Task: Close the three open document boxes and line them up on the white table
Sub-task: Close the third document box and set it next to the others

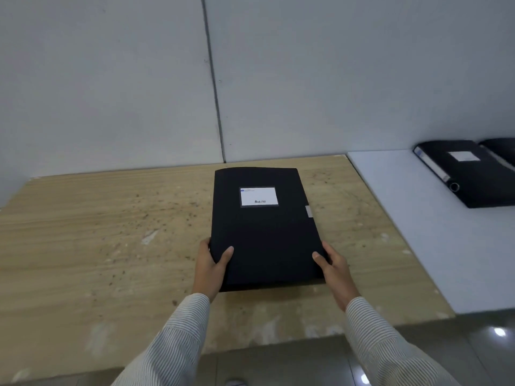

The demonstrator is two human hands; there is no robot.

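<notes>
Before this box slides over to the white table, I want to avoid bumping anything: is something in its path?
Nothing visible blocks it. The black document box, held by the left hand and right hand, has bare wooden table to its right, and the white table is free beside the closed box.

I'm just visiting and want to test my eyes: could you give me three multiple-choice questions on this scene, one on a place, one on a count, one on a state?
1. Where does the held black box lie?
A. wooden table
B. white table
C. floor

2. How many black boxes show on the white table?
A. none
B. two
C. four

3. The held box is:
A. wide open
B. closed
C. standing upright

Answers: 1 A, wooden table lies under it. 2 B, one whole box, one at the edge. 3 B, its cover lies flat between the left hand and right hand.
</notes>
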